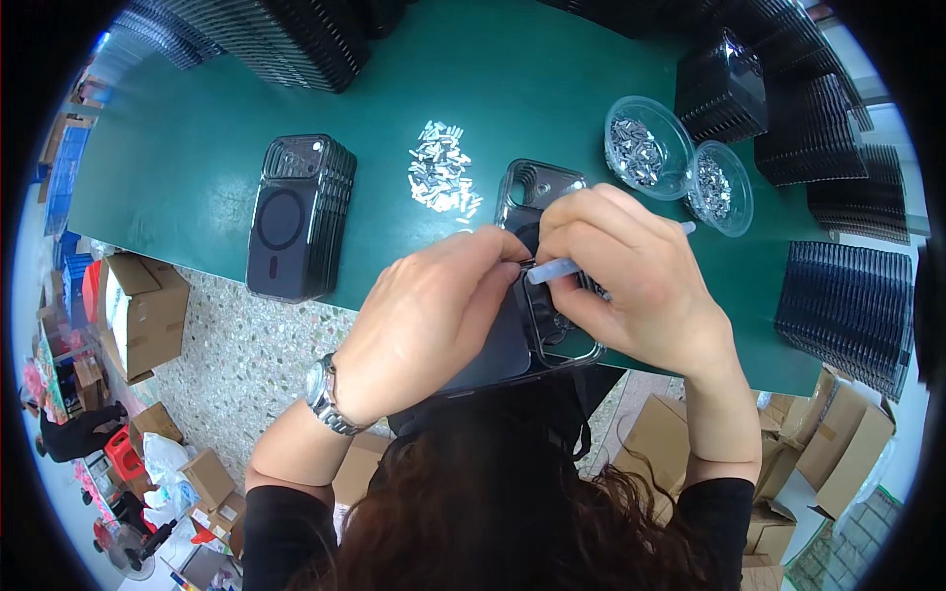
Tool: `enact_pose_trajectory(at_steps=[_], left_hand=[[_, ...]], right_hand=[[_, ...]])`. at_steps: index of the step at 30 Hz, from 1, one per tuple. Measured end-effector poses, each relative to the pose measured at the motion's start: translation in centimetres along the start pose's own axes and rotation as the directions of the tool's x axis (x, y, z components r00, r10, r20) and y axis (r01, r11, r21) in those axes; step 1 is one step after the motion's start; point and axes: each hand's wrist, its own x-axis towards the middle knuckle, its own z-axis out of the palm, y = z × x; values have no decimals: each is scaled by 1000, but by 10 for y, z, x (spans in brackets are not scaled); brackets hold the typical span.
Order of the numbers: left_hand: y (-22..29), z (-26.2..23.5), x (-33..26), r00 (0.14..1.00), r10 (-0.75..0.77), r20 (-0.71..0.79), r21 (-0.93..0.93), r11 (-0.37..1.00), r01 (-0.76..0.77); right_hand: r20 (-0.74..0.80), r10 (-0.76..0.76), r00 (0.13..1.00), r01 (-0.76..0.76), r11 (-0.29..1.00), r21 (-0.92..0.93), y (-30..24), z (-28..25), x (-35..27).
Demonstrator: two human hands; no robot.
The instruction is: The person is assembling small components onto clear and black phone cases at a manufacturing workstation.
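Near the table's front edge, my right hand (636, 271) is closed around a slim, translucent whitish stick (555, 270), its blunt end pointing left over a clear phone case with a dark frame (537, 320). My left hand (424, 310), wearing a metal watch, pinches at that case's upper edge with thumb and forefinger. Fingers cover what lies right at the pinch. Just beyond lies another clear phone case (557, 175), partly under my right hand. A dark flat panel (507, 350) shows below my left fingers. Small silvery pieces (439, 167) lie loose beyond my left hand.
A stack of phone cases (276, 231) stands at left. Two clear plastic bowls (675, 118) at right hold small metal pieces. Taller stacks of cases (724, 94) line the right and far edges of the green table (394, 74). Cardboard boxes (148, 305) sit on the floor.
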Motion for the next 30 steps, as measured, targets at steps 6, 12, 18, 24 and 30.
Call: enact_pose_trajectory(at_steps=[6,12,18,24,30], left_hand=[[-3,4,2,1000,-20,24,14,1000,19],[-7,4,6,1000,28,-4,12,1000,-28],[-13,5,5,994,104,-35,117,988,-99],[-12,2,3,989,141,-39,284,951,-124],[-10,0,0,987,163,-10,350,925,-149]], right_hand=[[97,39,995,-28,994,-105,-8,1,5],[63,153,986,-153,988,-4,-9,6,2],[119,234,965,-245,965,96,-3,11,1],[173,180,968,-149,973,-178,-19,-4,3],[252,199,947,-94,923,-374,-27,3,5]])
